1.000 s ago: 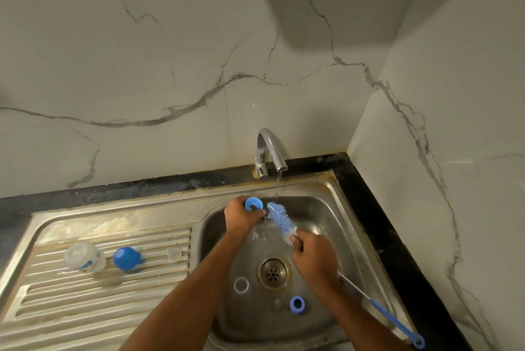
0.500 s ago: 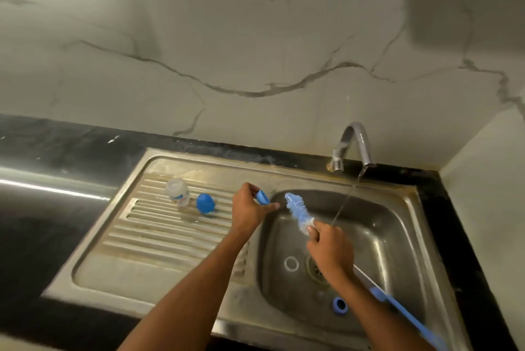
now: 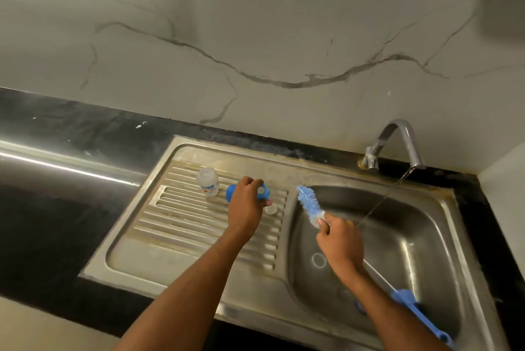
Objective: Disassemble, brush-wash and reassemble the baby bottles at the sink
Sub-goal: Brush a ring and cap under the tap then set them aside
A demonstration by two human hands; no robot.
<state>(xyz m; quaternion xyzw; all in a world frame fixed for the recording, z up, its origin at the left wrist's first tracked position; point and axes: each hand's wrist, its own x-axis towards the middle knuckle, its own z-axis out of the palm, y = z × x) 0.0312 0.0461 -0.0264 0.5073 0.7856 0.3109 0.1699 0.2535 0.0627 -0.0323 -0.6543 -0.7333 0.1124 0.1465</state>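
The blue collar ring sits pinched in the fingers of the left hand, low over the ribbed drainboard. Just beyond the fingertips lies a clear teat; behind the knuckles a blue cap shows in part, and past that stands the clear bottle body, upright.

The right hand has its fingers closed round the wire stem of the bottle brush, just under the bristle head, which points up over the basin edge. Below that hand a clear ring lies on the basin floor.

Risks, as judged:
- The ring may roll on the ribs if released on edge, and drop into the basin.
- The fingers could knock the teat, which is light and unsecured.
- The long handle may swing and strike parts in the basin.
- The tap is running; splash may reach washed parts.
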